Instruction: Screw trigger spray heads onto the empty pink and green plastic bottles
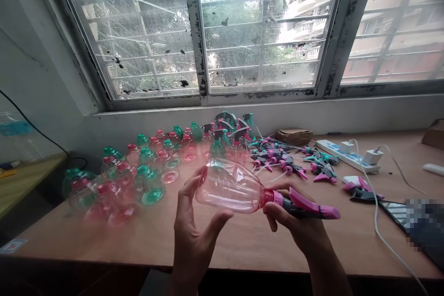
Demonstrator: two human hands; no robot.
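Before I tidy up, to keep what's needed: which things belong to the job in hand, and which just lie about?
Job, it seems:
Clear pink plastic bottle with pink-and-black spray head, held
Pink and green plastic bottles without heads
Loose pink, green and black spray heads
Bottles with heads fitted

Probably lying about:
White plastic power strip
Brown cardboard packet
Thin white cable

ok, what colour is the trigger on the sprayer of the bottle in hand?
Pink: the trigger shows in the head view.
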